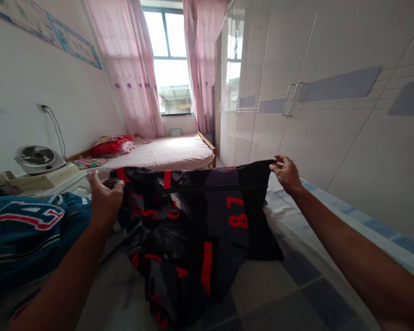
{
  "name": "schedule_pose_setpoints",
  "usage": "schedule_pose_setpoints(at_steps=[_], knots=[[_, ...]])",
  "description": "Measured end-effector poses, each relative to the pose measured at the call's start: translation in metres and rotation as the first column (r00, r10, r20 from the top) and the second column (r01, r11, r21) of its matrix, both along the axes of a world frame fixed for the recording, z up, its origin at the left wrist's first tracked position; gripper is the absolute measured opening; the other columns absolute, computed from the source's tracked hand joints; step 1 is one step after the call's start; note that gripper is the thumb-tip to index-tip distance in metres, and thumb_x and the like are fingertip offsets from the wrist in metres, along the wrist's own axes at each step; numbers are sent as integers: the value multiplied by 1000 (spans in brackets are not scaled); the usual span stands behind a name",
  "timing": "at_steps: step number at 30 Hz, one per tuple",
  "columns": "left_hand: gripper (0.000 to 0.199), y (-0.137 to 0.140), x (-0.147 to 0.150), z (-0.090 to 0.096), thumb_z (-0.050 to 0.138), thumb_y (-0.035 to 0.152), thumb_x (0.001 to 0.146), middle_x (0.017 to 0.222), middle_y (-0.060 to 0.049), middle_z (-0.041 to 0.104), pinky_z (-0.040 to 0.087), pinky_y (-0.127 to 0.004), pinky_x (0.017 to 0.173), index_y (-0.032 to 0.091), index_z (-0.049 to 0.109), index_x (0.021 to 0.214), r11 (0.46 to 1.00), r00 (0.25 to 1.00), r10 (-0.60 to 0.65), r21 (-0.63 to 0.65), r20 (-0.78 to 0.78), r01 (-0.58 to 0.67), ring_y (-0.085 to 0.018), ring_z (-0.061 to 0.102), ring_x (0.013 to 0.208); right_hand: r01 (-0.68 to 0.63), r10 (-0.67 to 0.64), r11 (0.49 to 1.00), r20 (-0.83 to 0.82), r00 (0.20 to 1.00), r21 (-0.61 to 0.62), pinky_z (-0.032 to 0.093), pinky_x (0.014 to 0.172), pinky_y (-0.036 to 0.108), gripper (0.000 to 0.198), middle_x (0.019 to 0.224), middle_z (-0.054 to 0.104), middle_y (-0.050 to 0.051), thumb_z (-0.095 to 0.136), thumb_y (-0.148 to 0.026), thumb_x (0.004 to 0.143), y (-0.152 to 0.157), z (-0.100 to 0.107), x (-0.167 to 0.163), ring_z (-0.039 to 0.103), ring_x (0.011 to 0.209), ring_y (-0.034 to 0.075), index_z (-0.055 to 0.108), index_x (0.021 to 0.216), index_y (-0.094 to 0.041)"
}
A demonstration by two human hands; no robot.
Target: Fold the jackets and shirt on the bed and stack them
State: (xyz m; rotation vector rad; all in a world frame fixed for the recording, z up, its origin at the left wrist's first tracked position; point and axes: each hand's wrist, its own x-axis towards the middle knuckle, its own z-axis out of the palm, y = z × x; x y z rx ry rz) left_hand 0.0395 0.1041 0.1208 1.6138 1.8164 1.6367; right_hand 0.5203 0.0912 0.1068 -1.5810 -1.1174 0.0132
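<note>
A black and dark grey jacket (193, 216) with red stripes and a red "87" is stretched sideways in front of me, its lower part hanging toward the bed. My left hand (105, 197) grips its upper left end, with the fingers partly hidden behind the cloth. At the other end, my right hand (286, 174) pinches the black upper corner between thumb and fingers. A dark zip line runs along the upper part of the jacket. Left of my left hand lies a teal garment (24, 234) with a white and red letter patch.
Below the jacket spreads a bed with a blue and white checked sheet (331, 294). White wardrobes (348, 128) line the right side. A second bed (165, 151) stands by the window. On the left, a small fan (37, 158) rests on a box.
</note>
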Motion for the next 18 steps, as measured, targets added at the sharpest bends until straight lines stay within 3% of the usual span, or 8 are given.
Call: schedule_pose_setpoints(at_steps=[3,6,7,9,11,13,16,18], knots=[[69,-20,-12,-48,57,38,71,131,-16,50,50,-43,89,13,38,133,993,996,-82,-86,-39,79,-31,58,109,82,-42,961,153,987,-264,45,91,39,51,121,55,20,55,-32,72,-12,-30,-12,62,97,26,55,117,-9],[48,-59,-35,-99,49,48,75,117,-11,62,45,-44,97,18,60,110,931,933,-289,-292,-213,221,-30,58,109,-30,170,809,185,968,-588,46,87,38,41,102,67,15,48,-38,77,-52,-73,-17,62,97,28,62,106,-12],[44,-72,-43,-112,47,47,76,117,-10,63,43,-44,99,20,63,107,894,893,-373,-354,-251,274,-29,57,111,-104,266,742,149,952,-662,47,85,36,40,100,68,13,46,-41,78,-67,-85,-17,63,96,27,64,101,-14],[45,-92,-56,-129,49,40,76,127,-8,58,39,-43,103,23,61,116,822,795,-524,-427,-307,377,-29,52,118,-166,346,670,107,932,-724,48,82,34,42,97,70,11,44,-48,78,-92,-103,-19,64,93,27,65,95,-16],[58,-101,-58,-135,53,32,73,140,-7,46,35,-43,106,25,49,131,784,707,-602,-441,-371,436,-29,43,127,-175,349,659,91,933,-731,48,80,35,48,97,70,13,47,-54,76,-105,-114,-22,64,92,28,64,98,-15],[67,-99,-47,-133,56,28,72,145,-10,37,34,-43,106,23,41,137,788,660,-608,-434,-441,437,-29,37,131,-175,329,679,81,941,-713,47,82,38,52,99,69,14,53,-54,71,-107,-121,-26,64,94,30,62,101,-14],[53,-84,-18,-122,49,29,77,132,-15,51,42,-41,98,17,49,129,832,660,-543,-438,-519,340,-29,48,120,-258,340,710,-3,941,-655,46,87,38,44,102,68,13,58,-44,64,-95,-123,-35,61,99,30,62,97,-14],[40,-75,-1,-110,41,28,81,113,-15,61,48,-38,85,15,59,114,850,658,-503,-459,-560,260,-28,58,105,-337,350,742,-94,932,-579,48,83,36,40,98,68,10,55,-39,65,-89,-111,-41,62,96,27,60,96,-15]])
